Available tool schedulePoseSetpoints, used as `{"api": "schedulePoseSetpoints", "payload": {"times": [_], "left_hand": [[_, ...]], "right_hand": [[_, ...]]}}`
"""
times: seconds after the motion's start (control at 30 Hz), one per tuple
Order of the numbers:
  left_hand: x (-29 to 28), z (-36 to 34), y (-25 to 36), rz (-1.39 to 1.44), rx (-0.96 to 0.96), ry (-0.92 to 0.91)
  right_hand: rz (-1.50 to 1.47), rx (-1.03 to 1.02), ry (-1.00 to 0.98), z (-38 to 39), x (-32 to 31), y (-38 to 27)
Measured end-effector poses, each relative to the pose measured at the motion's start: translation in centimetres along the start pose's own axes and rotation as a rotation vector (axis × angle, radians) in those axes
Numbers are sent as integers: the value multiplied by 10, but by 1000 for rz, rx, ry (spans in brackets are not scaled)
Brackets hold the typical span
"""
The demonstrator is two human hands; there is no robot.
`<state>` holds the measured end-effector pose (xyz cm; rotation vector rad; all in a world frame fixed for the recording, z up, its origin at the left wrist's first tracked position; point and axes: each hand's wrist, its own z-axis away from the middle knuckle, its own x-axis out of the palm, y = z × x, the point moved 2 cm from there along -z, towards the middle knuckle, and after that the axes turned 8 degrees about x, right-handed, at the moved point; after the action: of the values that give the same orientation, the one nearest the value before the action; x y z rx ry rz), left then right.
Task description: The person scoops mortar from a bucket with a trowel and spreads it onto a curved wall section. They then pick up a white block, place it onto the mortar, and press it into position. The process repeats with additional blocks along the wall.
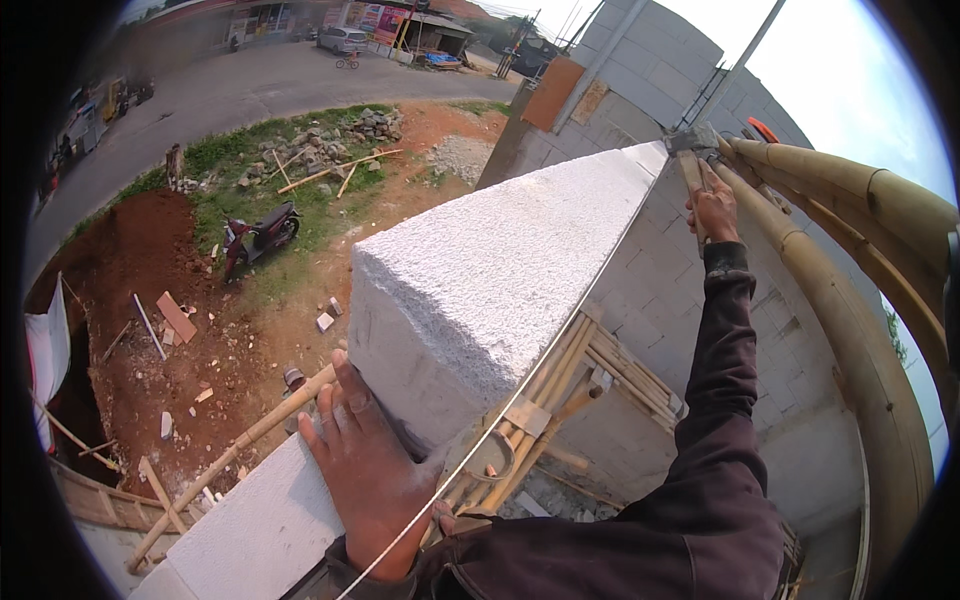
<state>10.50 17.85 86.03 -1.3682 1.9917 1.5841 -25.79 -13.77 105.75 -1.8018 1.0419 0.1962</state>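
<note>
My left hand (370, 450) presses with spread fingers against the lower end of a white lightweight concrete block (500, 250), on the wall top beside another white block (255, 505). My right hand (711, 205) grips a short wooden stick (691, 175) beyond the block's far end, near a grey lump (700, 140) whose nature I cannot make out. A taut white string (430, 508) runs diagonally along the block's right edge.
Bamboo poles (810, 260) line the right. A block wall (640, 310) and bamboo platform (540, 420) lie below. Down left are red earth, rubble (330, 140), a parked scooter (260, 240), and a road (220, 90) with a car (340, 40).
</note>
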Motion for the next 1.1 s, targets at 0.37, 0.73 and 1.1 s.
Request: {"api": "schedulePoseSetpoints", "payload": {"times": [0.37,0.73,1.1], "left_hand": [[-7,-3,-3,-15,95,-85],[-2,-5,-4,-42,79,-34],[7,0,-8,8,135,14]], "right_hand": [[287,31,-219,-4,10,-51],[322,-13,-260,6,6,-64],[315,-176,-286,32,7,-61]]}}
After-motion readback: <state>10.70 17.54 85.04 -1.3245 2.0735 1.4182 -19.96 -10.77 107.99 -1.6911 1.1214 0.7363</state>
